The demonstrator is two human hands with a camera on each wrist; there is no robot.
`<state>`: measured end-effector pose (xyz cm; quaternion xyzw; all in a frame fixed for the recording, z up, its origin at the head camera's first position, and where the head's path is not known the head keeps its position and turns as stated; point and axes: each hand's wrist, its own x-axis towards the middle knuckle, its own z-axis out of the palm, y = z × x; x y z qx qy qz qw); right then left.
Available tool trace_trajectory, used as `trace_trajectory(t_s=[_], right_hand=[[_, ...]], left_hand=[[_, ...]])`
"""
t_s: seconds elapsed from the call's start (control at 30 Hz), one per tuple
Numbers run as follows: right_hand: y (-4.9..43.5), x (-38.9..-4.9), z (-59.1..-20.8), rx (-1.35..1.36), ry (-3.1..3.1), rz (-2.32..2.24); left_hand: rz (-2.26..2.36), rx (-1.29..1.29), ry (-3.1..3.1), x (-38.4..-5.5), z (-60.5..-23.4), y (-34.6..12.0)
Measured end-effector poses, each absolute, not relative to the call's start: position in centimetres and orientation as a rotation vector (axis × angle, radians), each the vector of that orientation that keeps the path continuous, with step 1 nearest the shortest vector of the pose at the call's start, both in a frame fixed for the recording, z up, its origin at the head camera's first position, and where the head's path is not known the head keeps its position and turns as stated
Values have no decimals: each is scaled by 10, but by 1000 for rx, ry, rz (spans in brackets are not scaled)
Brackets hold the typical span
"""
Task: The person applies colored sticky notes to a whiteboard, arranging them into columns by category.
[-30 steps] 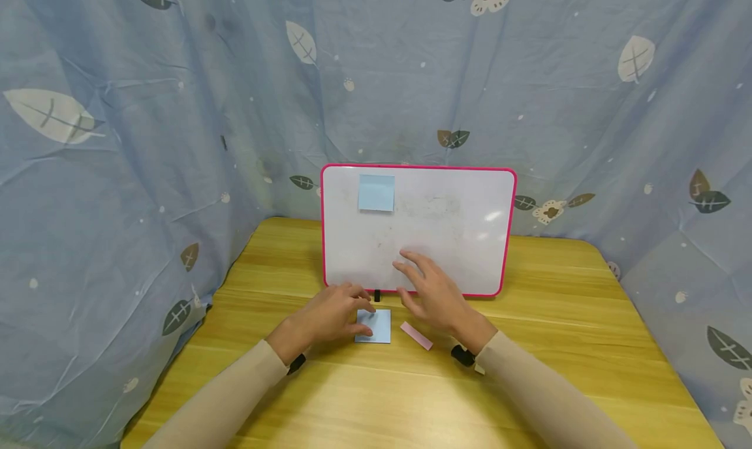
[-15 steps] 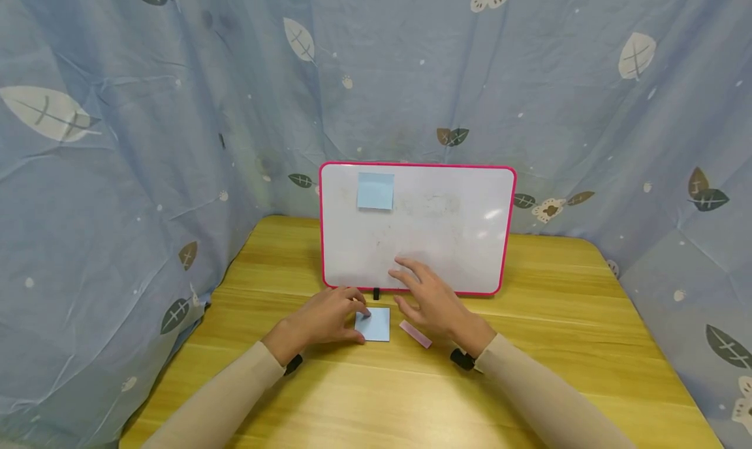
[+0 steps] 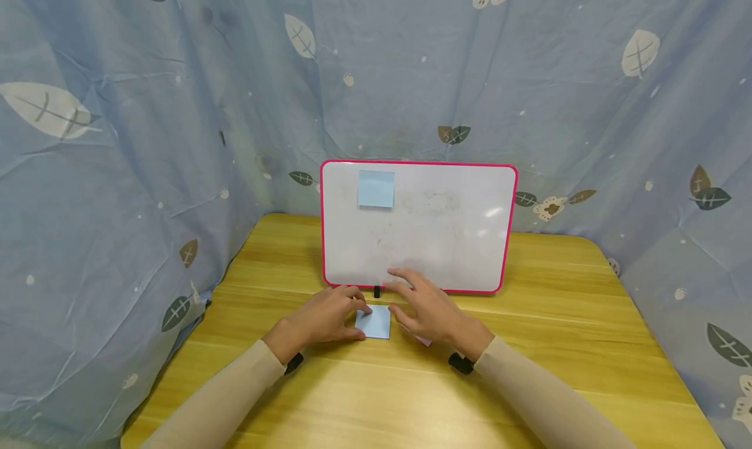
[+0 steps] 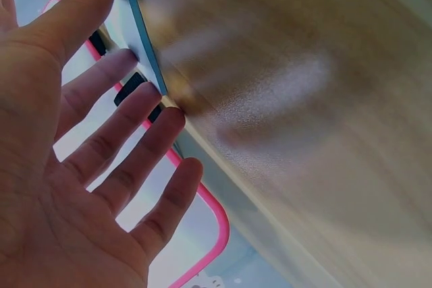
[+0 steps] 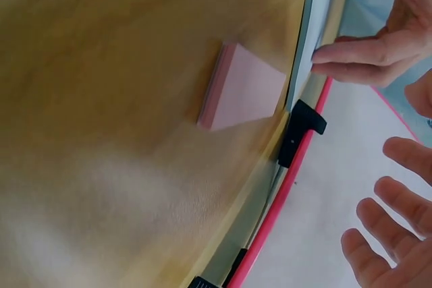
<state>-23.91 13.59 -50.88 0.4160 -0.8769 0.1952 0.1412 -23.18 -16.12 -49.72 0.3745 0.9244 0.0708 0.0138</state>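
Observation:
A pad of light blue sticky notes [image 3: 378,325] lies on the table before the whiteboard. My left hand [image 3: 326,315] rests at its left side: the thumb is at the near corner and the index fingertip on the top sheet. Straight, spread fingers show in the left wrist view, the thumb tip right at the pad's edge [image 4: 145,35]. My right hand [image 3: 431,309] hovers just right of the pad, fingers loosely spread and holding nothing. Under it lies a narrow pink sticky-note pad [image 5: 243,92], partly hidden by the hand in the head view.
A whiteboard [image 3: 423,233] with a pink frame stands upright behind the hands, a blue sticky note [image 3: 376,189] at its upper left. A black foot [image 5: 297,133] props its lower edge. A patterned blue curtain [image 3: 399,77] surrounds the wooden table [image 3: 376,397].
My left thumb and fingers have shifted back from over the blue pad to its left edge. My right hand has come lower and left, closer to the pad, covering part of the pink one.

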Motion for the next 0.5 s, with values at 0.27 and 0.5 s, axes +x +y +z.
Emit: trace_trajectory(t_s=[0.27, 0.5], right_hand=[[129, -234, -514, 1278, -2624, 567], [119, -227, -520, 1353, -2690, 492]], left_hand=[[195, 1176, 2867, -234, -499, -162], [222, 1225, 2848, -236, -497, -163]])
